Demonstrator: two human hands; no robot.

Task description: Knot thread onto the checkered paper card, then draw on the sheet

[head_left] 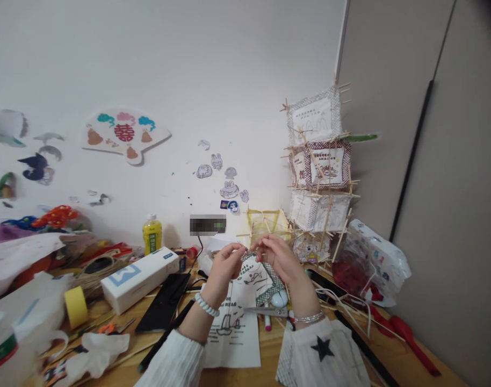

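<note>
While left fingers (234, 249) pinch together, over a green-bordered drawing (253, 277), right fingers (270, 242) curled nearby, whether closed unclear

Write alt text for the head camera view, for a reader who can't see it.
A person's left hand and right hand are raised, fingertips close together, above a cluttered wooden table; anything between them is too small to make out. Below lie scissors and a sheet of paper with a boat drawing; a stick-and-paper tower stands on the right.
</note>
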